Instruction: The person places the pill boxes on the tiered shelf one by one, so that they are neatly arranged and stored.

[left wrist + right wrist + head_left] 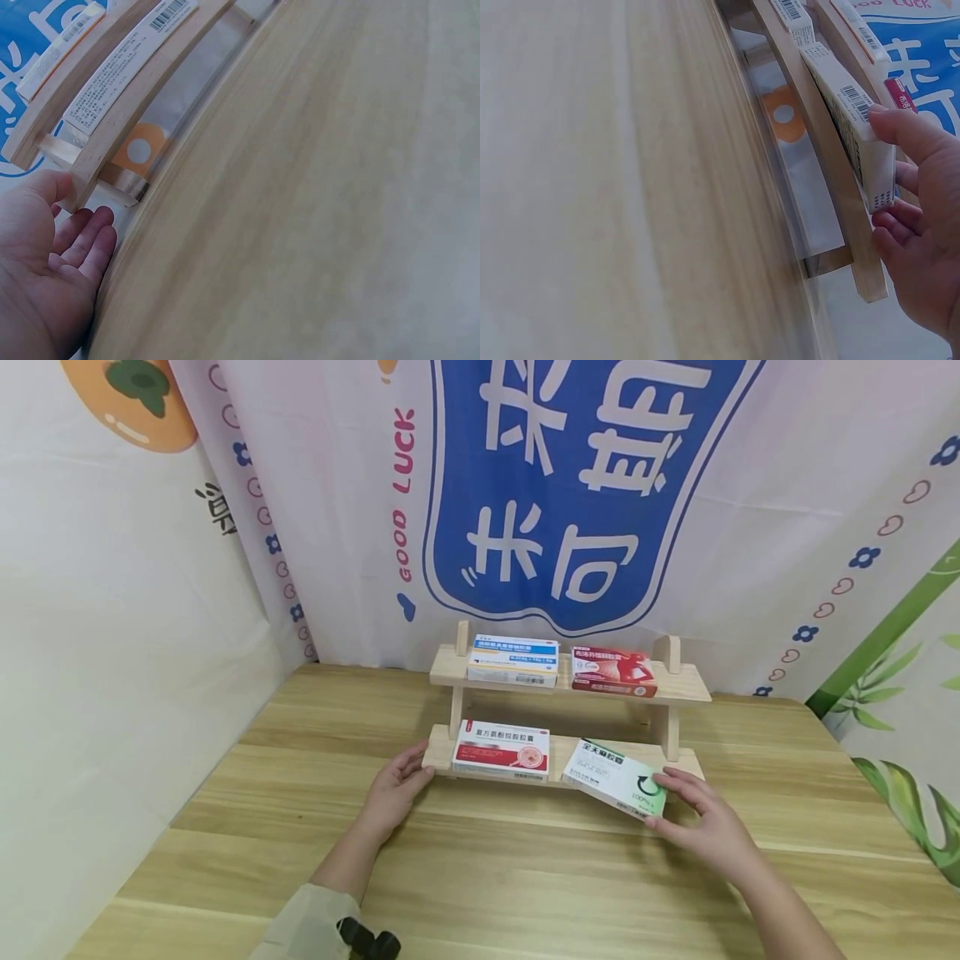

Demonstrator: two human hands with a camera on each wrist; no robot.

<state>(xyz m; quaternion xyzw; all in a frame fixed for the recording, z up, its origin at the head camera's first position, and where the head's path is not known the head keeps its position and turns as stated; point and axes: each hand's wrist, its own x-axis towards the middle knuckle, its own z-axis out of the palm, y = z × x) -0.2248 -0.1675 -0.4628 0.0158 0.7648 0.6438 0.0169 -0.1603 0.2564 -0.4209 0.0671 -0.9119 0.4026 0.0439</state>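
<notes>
A small two-tier wooden display shelf [439, 750] stands on the table. My left hand [393, 793] holds the left end of its lower board. In the left wrist view the thumb lies against the board end [88, 166] and the fingers curl below it. At the other end, my right hand [708, 827] pinches a white and green medicine box [611, 779] by its right end, thumb on the near edge. This box is turned at a slant over the lower board, its right end jutting forward past the front edge. Beside it on that tier sits a red and white medicine box [501, 750].
The upper tier bears a blue and white medicine box [513, 658] and a red medicine box [613, 672]. A printed curtain [345, 527] hangs close behind the shelf. The wood-grain table [510, 877] extends in front.
</notes>
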